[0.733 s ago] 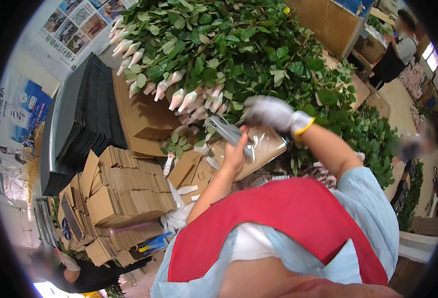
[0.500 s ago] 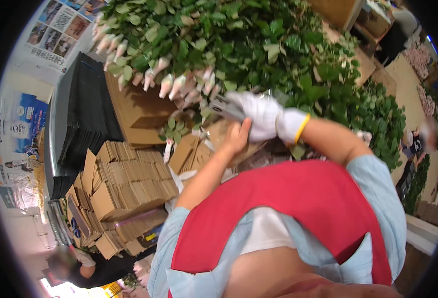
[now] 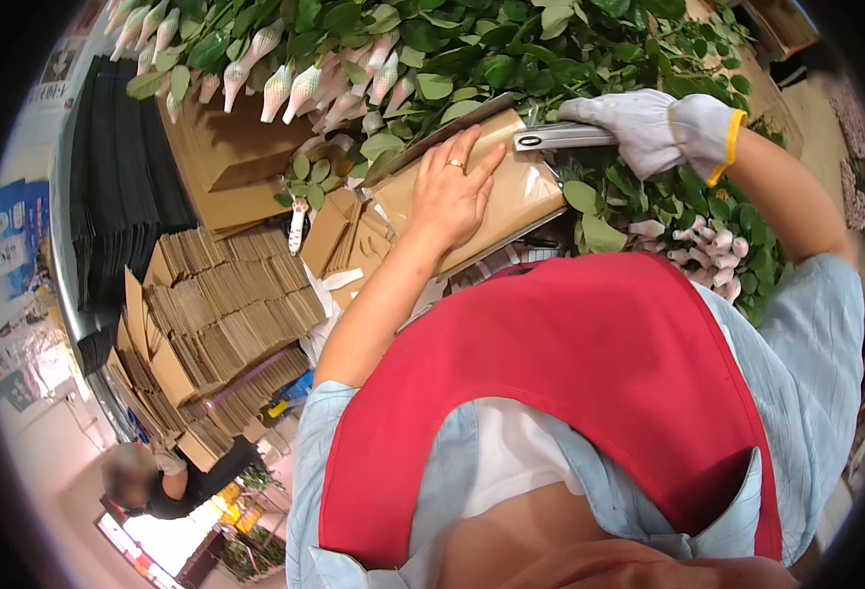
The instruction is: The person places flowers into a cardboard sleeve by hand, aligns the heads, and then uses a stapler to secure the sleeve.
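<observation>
My left hand (image 3: 452, 191), bare and with a ring on one finger, lies with fingers spread on a brown cardboard wrap (image 3: 521, 191). Clear film glints over part of that wrap, and its far edge is a darker raised flap. In a white glove with a yellow cuff, my right hand (image 3: 644, 133) is closed around a grey stapler (image 3: 565, 136). The stapler's nose reaches over the wrap's right edge, close to my left fingertips. Whether its jaws touch the cardboard, I cannot tell. Leafy green stems (image 3: 496, 59) lie just beyond both hands.
Netted pale pink flower buds (image 3: 300, 93) hang at the far left, with more buds (image 3: 712, 250) by my right forearm. Stacked folded cardboard (image 3: 231, 304) and dark sheets (image 3: 123, 177) stand at left. A white-handled tool (image 3: 297, 226) lies nearby. Another person (image 3: 143, 481) is at lower left.
My right hand has moved right with the stapler, away from my left hand. My left hand has gone from beside the stapler to lying spread on the wrap, which now shows more fully.
</observation>
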Tool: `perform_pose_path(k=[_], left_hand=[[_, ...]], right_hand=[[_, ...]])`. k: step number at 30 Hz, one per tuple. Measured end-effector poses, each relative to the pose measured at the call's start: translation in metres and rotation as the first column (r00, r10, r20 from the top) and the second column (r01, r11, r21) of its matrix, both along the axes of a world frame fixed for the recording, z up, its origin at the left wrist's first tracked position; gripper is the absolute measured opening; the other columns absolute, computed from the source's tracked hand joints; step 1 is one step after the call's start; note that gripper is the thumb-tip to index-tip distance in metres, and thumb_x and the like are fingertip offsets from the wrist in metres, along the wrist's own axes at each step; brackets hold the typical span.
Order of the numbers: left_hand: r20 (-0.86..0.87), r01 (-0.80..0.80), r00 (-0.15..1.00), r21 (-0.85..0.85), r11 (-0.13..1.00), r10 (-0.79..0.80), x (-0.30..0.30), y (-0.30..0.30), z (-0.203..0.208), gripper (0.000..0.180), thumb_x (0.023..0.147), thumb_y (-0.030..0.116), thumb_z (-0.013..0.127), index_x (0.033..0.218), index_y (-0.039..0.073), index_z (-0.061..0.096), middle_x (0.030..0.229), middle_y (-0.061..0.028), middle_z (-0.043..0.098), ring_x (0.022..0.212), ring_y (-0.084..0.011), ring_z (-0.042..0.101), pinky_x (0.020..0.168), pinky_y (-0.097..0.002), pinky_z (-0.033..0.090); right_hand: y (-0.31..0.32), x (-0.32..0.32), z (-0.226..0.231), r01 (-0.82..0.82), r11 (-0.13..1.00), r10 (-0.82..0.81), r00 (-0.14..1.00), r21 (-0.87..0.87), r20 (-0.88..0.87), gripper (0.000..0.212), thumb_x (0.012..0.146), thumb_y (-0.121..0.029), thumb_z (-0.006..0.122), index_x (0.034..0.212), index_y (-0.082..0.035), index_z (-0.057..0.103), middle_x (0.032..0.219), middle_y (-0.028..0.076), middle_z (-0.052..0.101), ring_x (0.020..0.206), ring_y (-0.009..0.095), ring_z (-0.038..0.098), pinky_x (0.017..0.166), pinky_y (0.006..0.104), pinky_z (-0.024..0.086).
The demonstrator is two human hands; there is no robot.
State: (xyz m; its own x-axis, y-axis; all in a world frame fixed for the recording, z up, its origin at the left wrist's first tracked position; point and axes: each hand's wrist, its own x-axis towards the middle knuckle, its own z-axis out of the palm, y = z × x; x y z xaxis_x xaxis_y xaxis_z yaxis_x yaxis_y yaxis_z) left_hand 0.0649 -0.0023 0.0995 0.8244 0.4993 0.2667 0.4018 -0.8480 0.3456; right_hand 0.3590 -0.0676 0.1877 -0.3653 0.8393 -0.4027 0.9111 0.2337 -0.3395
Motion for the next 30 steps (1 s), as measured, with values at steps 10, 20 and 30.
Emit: perform_pose_path(k=[10,20,30], left_hand=[[0.105,0.013,0.994,0.018,1.0,-0.015,-0.002,0.005,-0.008,0.038,0.087,0.015,0.059,0.125,0.014,0.06,0.139,-0.0136,0.048,0.125,-0.0342,0.045,0.104,-0.0436,0.036],[-0.226,-0.378,0.908,-0.079,0.922,0.353,-0.17,-0.128,-0.106,0.045,0.089,0.037,0.059,0.132,0.024,0.052,0.144,-0.0071,0.044,0.132,-0.0321,0.039,0.109,-0.0567,0.029],[-0.203,-0.94,0.323,-0.186,0.287,0.924,-0.321,-0.248,-0.115,0.063,0.082,0.031,0.068,0.134,0.003,0.048,0.145,-0.0196,0.038,0.134,-0.0395,0.034,0.111,-0.0518,0.027]], right_hand=[[0.019,-0.013,-0.007,0.121,0.99,-0.1,0.968,-0.077,0.231,0.061,0.061,-0.002,0.061,0.122,-0.01,0.056,0.092,0.019,0.065,0.087,0.035,0.064,0.069,0.0414,0.051],[-0.027,-0.109,0.094,0.275,0.864,-0.476,0.718,-0.421,-0.509,0.068,0.07,-0.005,0.068,0.136,-0.004,0.049,0.109,0.003,0.062,0.092,0.011,0.057,0.085,0.0296,0.048],[-0.041,-0.28,-0.121,0.063,0.714,-0.447,0.807,-0.697,-0.386,0.037,0.09,-0.017,0.059,0.122,0.002,0.054,0.081,0.008,0.064,0.064,0.016,0.055,0.064,0.0314,0.047]])
